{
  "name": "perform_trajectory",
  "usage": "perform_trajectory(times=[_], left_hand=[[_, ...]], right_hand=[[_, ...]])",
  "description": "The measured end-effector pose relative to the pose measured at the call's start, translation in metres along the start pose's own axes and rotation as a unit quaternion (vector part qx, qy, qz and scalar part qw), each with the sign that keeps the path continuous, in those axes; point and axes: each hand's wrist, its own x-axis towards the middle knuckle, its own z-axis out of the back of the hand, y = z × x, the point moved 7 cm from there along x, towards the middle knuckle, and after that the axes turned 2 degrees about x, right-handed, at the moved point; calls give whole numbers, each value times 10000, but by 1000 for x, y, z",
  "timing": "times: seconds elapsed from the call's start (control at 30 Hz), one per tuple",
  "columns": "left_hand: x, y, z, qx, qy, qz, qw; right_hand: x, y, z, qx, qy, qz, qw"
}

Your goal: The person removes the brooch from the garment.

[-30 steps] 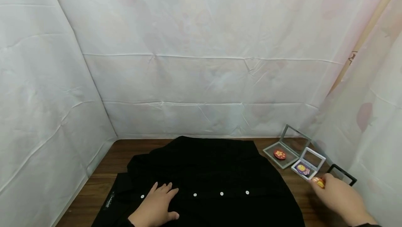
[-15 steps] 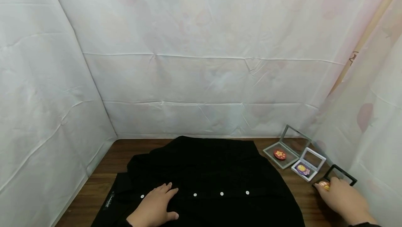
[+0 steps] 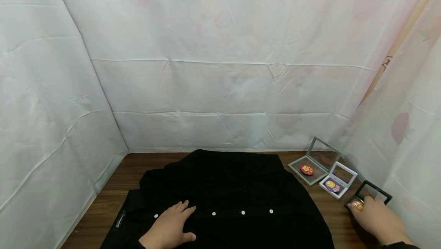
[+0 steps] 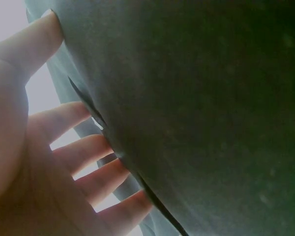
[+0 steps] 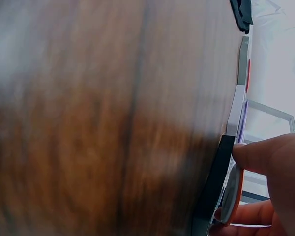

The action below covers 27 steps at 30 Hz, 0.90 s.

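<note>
1. Two bare hands work at a dark wooden table hemmed in by creased white sheeting, seen from the head camera.
2. The left hand lies flat on a black button-up shirt spread across the table, fingers straight and slightly apart, palm down just left of the row of white buttons; the left wrist view shows the same fingers splayed against the dark cloth.
3. The right hand sits at the table's right edge, thumb and fingertips pinching a round orange badge at the base of an open black display case, whose hinged frame stands tilted up behind it.
4. From the right wrist camera, the badge appears edge-on between the thumb and a finger, touching the black case; whether it rests fully inside cannot be told.
5. Just beyond the black case stands an open white case holding a yellow-and-purple badge.
6. Farther back, beside the shirt's right shoulder, an open grey case holds a red badge.
</note>
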Motion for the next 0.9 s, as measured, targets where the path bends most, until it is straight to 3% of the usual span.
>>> perform_trajectory(times=[0.27, 0.6, 0.9], left_hand=[[1, 2, -2, 12, 22, 5, 10000], [1, 2, -3, -71, 115, 70, 9999], [1, 2, -3, -53, 97, 69, 9999]], right_hand=[[4, -4, -1, 186, 201, 9, 9996], [8, 1, 7, 34, 76, 67, 9999], [6, 3, 4, 203, 247, -103, 9994]])
